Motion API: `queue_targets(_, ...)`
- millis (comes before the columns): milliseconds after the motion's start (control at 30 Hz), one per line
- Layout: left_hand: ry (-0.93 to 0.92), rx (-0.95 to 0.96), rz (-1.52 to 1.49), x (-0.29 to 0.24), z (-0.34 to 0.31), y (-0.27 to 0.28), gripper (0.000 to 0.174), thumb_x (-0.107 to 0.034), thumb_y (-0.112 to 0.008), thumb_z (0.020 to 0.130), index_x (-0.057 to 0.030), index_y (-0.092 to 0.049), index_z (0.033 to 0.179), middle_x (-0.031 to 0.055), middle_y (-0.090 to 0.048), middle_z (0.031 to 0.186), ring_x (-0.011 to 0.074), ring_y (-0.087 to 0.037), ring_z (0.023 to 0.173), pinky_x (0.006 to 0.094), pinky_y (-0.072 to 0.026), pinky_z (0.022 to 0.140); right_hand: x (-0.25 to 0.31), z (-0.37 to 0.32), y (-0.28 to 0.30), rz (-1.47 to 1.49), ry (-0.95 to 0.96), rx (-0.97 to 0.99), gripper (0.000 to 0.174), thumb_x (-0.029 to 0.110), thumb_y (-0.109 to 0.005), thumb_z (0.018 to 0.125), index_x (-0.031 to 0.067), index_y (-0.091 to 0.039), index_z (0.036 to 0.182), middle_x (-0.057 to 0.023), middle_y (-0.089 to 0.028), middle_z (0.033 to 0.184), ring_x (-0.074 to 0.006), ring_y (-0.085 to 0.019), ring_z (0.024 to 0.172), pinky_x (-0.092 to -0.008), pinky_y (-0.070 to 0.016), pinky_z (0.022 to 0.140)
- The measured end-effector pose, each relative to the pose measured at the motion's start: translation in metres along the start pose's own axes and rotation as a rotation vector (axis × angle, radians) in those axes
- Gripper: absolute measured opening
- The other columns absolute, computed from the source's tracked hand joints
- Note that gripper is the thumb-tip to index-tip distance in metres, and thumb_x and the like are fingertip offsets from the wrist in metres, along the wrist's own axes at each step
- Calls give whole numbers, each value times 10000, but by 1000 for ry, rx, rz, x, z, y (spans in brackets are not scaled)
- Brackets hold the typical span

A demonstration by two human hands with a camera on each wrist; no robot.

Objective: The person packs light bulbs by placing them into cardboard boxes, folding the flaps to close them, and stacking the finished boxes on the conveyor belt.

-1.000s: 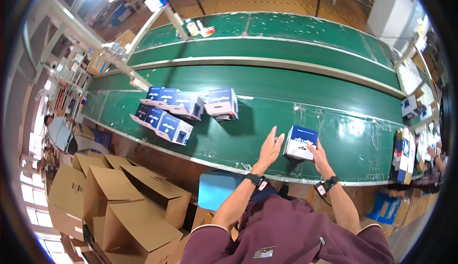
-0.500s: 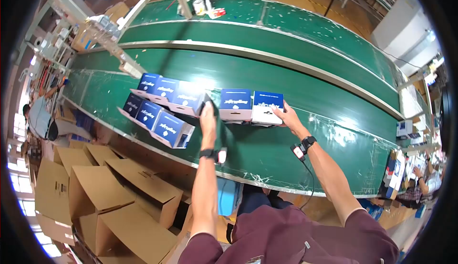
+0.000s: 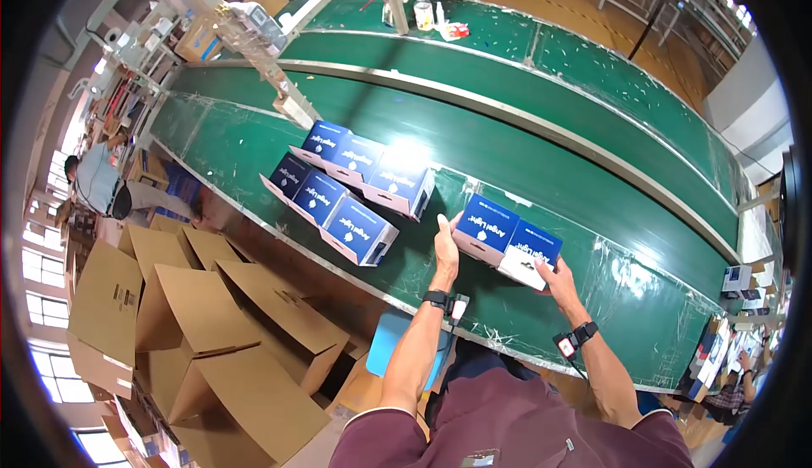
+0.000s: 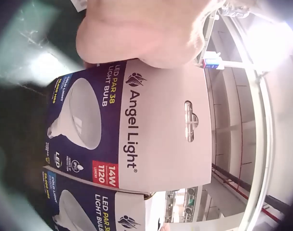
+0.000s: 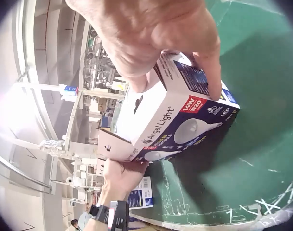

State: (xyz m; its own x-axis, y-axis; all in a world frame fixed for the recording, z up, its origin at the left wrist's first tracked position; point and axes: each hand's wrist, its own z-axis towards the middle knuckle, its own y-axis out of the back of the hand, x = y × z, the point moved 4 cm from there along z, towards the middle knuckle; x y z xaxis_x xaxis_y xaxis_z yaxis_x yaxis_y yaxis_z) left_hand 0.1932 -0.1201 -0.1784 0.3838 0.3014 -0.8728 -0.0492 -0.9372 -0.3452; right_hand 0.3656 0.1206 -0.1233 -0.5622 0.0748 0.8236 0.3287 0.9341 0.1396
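Two blue-and-white Angel Light bulb boxes stand side by side between my hands, the left box (image 3: 486,227) against the right box (image 3: 534,252). My left hand (image 3: 446,252) holds the left box at its outer side; its fingers are mostly hidden. In the left wrist view, part of that hand (image 4: 141,36) lies against the left box (image 4: 161,130). My right hand (image 3: 560,286) grips the outer end of the right box, thumb at the front. The right wrist view shows fingers (image 5: 211,79) over the right box's side (image 5: 190,127).
Several more boxes (image 3: 355,227) stand in two rows on the green table (image 3: 609,299), left of my hands. Open cartons (image 3: 203,307) fill the floor at lower left. A metal post (image 3: 292,100) rises behind the rows. Bottles (image 3: 423,13) stand on the far table.
The right hand brought its box leftward against the single box. My left hand moved from beside the rows to the pair's left end. The pair now lies more diagonally in the shifted view.
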Motion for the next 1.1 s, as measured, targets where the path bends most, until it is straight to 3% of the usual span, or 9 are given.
queue_targets(167, 49, -45, -37, 10, -38, 5, 752, -562, -279, 1137, 47, -622, 1417, 133, -675, 1373, 224, -606, 1275, 348, -417, 1143, -26, -15, 11, -104, 56, 18, 628, 411, -720, 984, 137, -508, 1507, -94, -697, 1210, -194, -718, 943, -379, -646, 650)
queue_targets(200, 19, -45, 28, 22, -40, 13, 726, -543, -297, 1141, 44, -618, 1423, 134, -674, 1377, 223, -603, 1279, 345, -413, 1145, -26, -22, 9, -34, 64, -16, 583, 360, -741, 973, 81, -547, 1447, -80, -729, 1081, -142, -711, 798, -274, -597, 566)
queue_targets(567, -15, 110, 156, 44, -54, -29, 586, -435, -392, 1141, 26, -643, 1401, 120, -711, 1323, 195, -628, 1230, 324, -434, 1110, -62, -30, 78, -83, 66, -20, 614, 472, -708, 983, 95, -558, 1443, -85, -710, 1144, -185, -711, 891, -335, -616, 631)
queue_targets(633, -146, -74, 477, 48, -49, -6, 546, -415, -434, 1122, 70, -682, 1075, 62, -705, 967, 187, -589, 869, 412, -492, 801, -55, -32, 73, -189, 54, 35, 592, 475, -689, 1000, 91, -556, 1430, -106, -715, 1122, -186, -712, 923, -356, -620, 650)
queue_targets(700, -487, -126, 667, 0, -97, -4, 490, -398, -467, 1115, 12, -624, 898, 34, -584, 797, 186, -504, 750, 399, -444, 681, -50, -44, 75, -248, 87, 38, 516, 404, -689, 1022, 42, -574, 1370, -83, -731, 1054, -126, -689, 872, -315, -582, 650)
queue_targets(800, 8, -233, 237, 40, -100, 42, 440, -354, -496, 1104, -54, -616, 1403, 85, -677, 1298, 272, -693, 1150, 380, -589, 915, -70, -58, 84, -232, 392, -164, 681, 438, -730, 984, -28, -537, 1441, -180, -569, 1491, -264, -577, 1323, -378, -469, 1096)
queue_targets(867, 119, -123, 231, 75, -94, 94, 628, -523, -498, 1077, -94, -500, 1535, 121, -511, 1578, 307, -666, 1216, 438, -535, 993, -35, -98, 101, -137, 329, -19, 929, 559, -719, 952, -60, -397, 1566, -236, -459, 1604, -310, -512, 1428, -388, -410, 1169)
queue_targets(933, 166, -116, 305, 74, -124, 106, 781, -677, -447, 1046, -105, -447, 1578, 165, -470, 1603, 358, -566, 1349, 494, -419, 1124, -58, -94, 107, -66, 241, -17, 1053, 646, -704, 919, -48, -314, 1609, -272, -457, 1592, -364, -480, 1458, -411, -378, 1199)
queue_targets(1100, 158, -121, 389, 56, -137, 95, 795, -686, -441, 1038, -105, -422, 1580, 157, -473, 1599, 373, -527, 1383, 533, -389, 1157, -76, -94, 120, -65, 248, -100, 1092, 717, -664, 900, -30, -312, 1614, -264, -475, 1581, -381, -495, 1442, -413, -395, 1187)
